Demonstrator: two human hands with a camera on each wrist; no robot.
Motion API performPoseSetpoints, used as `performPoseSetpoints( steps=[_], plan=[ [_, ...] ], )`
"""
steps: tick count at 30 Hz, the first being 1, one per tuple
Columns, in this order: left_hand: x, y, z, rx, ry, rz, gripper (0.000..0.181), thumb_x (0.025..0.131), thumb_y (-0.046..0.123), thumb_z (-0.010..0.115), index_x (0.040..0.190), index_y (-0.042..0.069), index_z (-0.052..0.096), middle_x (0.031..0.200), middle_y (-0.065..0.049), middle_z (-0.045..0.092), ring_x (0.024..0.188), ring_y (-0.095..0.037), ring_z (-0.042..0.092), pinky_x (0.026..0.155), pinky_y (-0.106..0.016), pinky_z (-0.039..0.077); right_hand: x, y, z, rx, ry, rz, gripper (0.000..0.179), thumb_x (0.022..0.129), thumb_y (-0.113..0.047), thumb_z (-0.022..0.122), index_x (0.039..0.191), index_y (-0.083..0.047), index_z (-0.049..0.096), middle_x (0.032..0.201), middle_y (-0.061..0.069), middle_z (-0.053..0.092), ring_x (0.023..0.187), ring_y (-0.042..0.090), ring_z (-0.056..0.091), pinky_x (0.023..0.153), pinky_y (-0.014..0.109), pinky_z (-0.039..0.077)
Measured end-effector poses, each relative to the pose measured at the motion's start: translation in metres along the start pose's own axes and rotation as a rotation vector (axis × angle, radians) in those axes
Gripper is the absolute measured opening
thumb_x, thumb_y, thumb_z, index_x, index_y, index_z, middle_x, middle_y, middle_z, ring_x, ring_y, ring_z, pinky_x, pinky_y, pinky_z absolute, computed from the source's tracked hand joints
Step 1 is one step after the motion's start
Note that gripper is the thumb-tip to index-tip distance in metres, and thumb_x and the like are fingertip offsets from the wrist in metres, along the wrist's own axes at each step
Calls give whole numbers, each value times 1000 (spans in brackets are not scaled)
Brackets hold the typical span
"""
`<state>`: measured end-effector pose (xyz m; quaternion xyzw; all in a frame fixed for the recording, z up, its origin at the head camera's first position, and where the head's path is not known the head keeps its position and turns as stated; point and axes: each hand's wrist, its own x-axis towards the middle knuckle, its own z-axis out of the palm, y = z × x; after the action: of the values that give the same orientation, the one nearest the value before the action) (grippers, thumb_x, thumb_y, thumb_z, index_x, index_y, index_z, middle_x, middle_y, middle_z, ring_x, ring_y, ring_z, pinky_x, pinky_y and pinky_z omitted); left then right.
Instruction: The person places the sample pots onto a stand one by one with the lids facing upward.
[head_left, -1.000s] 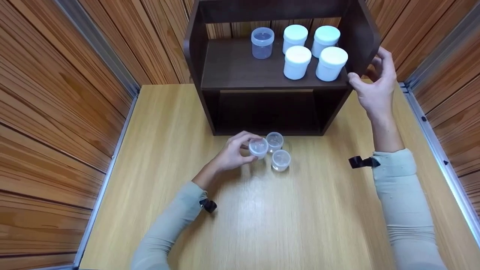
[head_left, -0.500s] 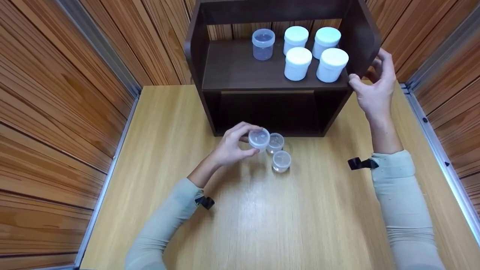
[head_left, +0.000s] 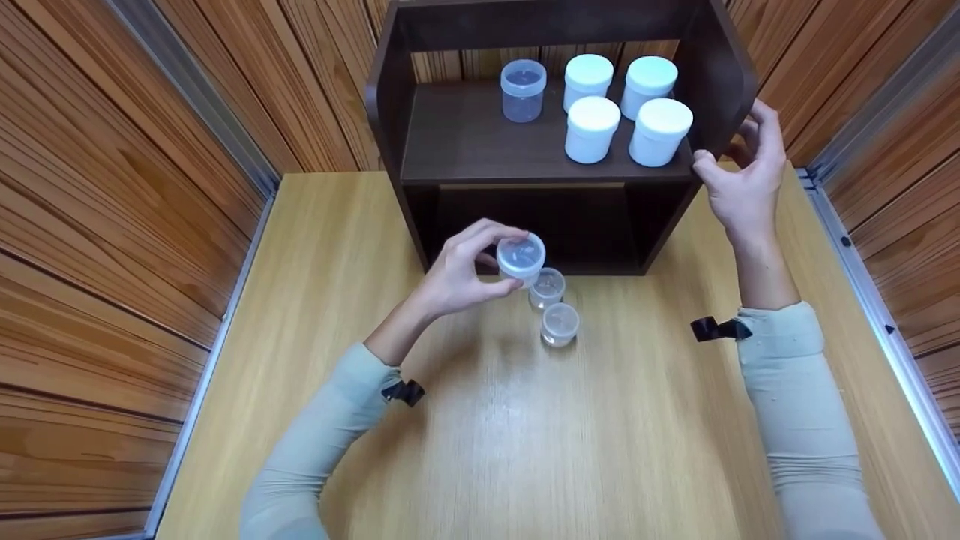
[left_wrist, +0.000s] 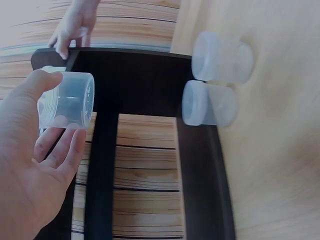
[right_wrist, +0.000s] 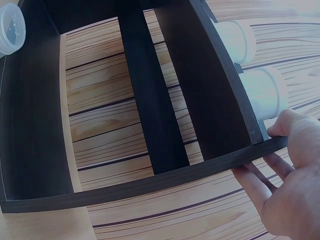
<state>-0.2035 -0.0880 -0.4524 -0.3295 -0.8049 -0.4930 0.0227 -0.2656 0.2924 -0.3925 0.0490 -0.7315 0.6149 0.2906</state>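
Observation:
A clear plastic jar with a translucent lid (head_left: 521,256) is held off the table by my left hand (head_left: 466,268), thumb on one side and fingers on the other. The left wrist view shows this jar (left_wrist: 74,101) from the side, tilted by the camera. Two similar small clear jars (head_left: 547,288) stand on the table just beyond it, in front of the dark brown shelf (head_left: 457,154). My right hand (head_left: 750,184) grips the front edge of the shelf's right side panel; in the right wrist view the thumb and fingers (right_wrist: 255,186) lie on either side of the panel.
On the upper shelf board stand several white lidded jars (head_left: 592,136) at the right and one clear jar (head_left: 523,96) left of them. The lower compartment (head_left: 577,225) opens toward me. Wood-slat walls (head_left: 112,187) enclose the table (head_left: 480,450) on the left, right and back.
My left hand has lifted its jar off the table and carried it away from me toward the shelf's lower front. The right hand stays on the side panel.

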Motion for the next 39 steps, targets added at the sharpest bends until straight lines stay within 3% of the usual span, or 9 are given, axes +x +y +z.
performPoseSetpoints(
  steps=[11, 22, 31, 39],
  plan=[
    [18, 21, -17, 3, 54, 52, 58, 95, 19, 90, 148, 8, 69, 142, -13, 71, 130, -24, 69, 94, -35, 69, -1, -4, 1, 13, -2, -5, 59, 94, -1, 72, 150, -15, 64, 139, -6, 66, 128, 19, 63, 104, 31, 52],
    [43, 34, -28, -21, 151, 107, 56, 90, 12, 90, 143, 5, 72, 137, -15, 73, 125, -21, 70, 88, -35, 70, -2, -6, 3, 21, -3, -12, 59, 93, -1, 70, 150, -15, 65, 136, -6, 66, 125, 18, 63, 104, 31, 52],
    [65, 45, -38, -52, 234, 71, 57, 90, 14, 91, 143, 5, 72, 135, -15, 72, 121, -23, 74, 90, -37, 70, -4, -10, 3, 24, -3, -7, 59, 94, -1, 70, 151, -14, 64, 137, -6, 66, 125, 18, 63, 104, 31, 51],
    [79, 49, -42, -36, 234, 9, 59, 93, 11, 89, 148, 7, 69, 139, -14, 68, 127, -24, 71, 94, -31, 69, -4, -8, 3, 16, -4, -3, 59, 94, -1, 70, 151, -15, 64, 138, -6, 66, 126, 18, 63, 104, 31, 52]
  ],
)
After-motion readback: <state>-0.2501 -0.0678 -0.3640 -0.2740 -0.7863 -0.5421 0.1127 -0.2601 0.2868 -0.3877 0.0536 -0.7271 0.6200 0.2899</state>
